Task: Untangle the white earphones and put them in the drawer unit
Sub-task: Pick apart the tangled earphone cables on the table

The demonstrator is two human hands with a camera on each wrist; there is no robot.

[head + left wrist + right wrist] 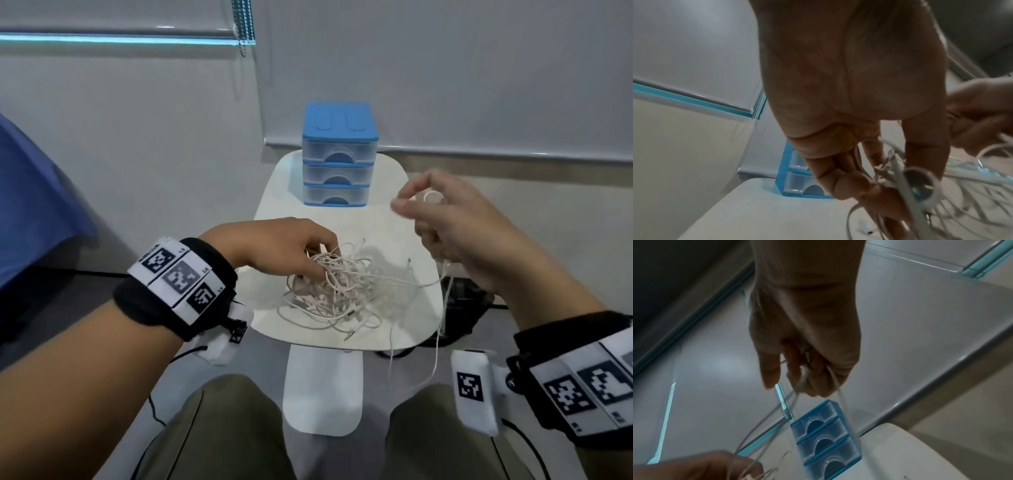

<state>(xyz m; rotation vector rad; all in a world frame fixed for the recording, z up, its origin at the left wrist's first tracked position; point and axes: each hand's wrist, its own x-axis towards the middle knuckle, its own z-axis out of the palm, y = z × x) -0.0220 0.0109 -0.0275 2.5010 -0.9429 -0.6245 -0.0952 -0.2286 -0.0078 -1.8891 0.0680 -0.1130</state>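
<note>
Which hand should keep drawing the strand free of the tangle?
Probably right: the right hand pinches a strand raised off the tangle, while the left hand grips the pile, anchoring it.

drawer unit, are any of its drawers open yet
All shut: the three drawers of the drawer unit sit flush in its blue frame, in the head and right wrist views.

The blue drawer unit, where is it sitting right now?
In the head view the drawer unit stands at the far end of the white table, near the wall, beyond the earphone tangle and ahead of both hands; all three drawers look closed.
</note>
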